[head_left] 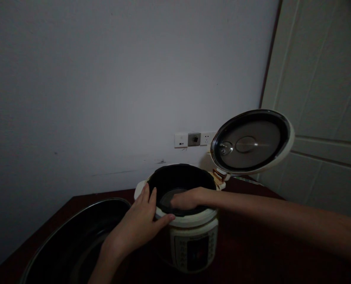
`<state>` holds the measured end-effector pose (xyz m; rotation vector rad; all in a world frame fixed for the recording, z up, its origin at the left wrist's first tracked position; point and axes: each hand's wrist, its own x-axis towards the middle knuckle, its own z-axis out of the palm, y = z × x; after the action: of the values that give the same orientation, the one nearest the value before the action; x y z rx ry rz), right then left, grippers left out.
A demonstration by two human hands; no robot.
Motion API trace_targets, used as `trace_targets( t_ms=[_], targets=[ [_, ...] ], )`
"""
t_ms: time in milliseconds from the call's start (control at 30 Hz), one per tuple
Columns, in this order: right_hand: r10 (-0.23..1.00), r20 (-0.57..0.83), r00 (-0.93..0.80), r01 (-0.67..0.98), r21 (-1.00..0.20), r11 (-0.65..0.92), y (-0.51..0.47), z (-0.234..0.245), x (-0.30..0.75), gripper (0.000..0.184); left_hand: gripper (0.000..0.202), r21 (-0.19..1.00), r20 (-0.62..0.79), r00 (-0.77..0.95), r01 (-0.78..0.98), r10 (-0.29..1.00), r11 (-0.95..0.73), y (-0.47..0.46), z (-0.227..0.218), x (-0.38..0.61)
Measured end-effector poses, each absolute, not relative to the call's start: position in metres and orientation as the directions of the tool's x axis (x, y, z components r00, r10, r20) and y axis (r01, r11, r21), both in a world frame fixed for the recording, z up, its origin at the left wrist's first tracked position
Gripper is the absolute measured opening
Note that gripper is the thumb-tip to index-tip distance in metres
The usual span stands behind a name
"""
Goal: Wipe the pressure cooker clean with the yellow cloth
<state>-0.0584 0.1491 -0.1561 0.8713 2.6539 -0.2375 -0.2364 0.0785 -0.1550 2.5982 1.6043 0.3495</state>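
Observation:
A white electric pressure cooker (179, 246) with a control panel stands before me, its round lid (259, 148) swung up to the right. My left hand (141, 223) rests on the cooker's left front rim, fingers spread and thumb along the edge. Inside the dark inner pot (178, 175) is my right hand (188, 198), reaching in over the right side with its fingers curled down near the bottom. Its fingertips are hidden, so I cannot make out what they hold, if anything.
A large dark pan (74, 225) sits close on the left of the cooker. Both are on a dark red table (252, 244) against a pale wall with sockets (194, 139). A panelled door (320, 98) is at the right.

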Motion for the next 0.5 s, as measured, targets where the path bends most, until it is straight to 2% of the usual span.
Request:
trace_targets(
  t_ms=[100,267,367,500],
  targets=[
    [0.528,-0.38,-0.759,0.575,-0.011,0.818,0.16,-0.16,-0.071,0.03,0.098,0.161,0.139,0.418,0.885,0.898,-0.437,0.079,-0.156,-0.236],
    [0.491,-0.385,-0.781,0.54,-0.022,0.842,0.188,-0.163,-0.083,0.039,0.1,0.16,0.12,0.405,0.893,0.906,-0.42,0.079,-0.155,-0.234],
    [0.564,-0.345,-0.75,0.598,0.009,0.801,0.207,-0.165,-0.085,0.044,0.099,0.181,0.125,0.395,0.893,0.91,-0.412,0.079,-0.156,-0.234],
    [0.648,-0.291,-0.704,0.675,0.011,0.738,0.231,-0.168,-0.077,0.04,0.096,0.168,0.159,0.395,0.892,0.905,-0.419,0.081,-0.161,-0.235]
  ],
)
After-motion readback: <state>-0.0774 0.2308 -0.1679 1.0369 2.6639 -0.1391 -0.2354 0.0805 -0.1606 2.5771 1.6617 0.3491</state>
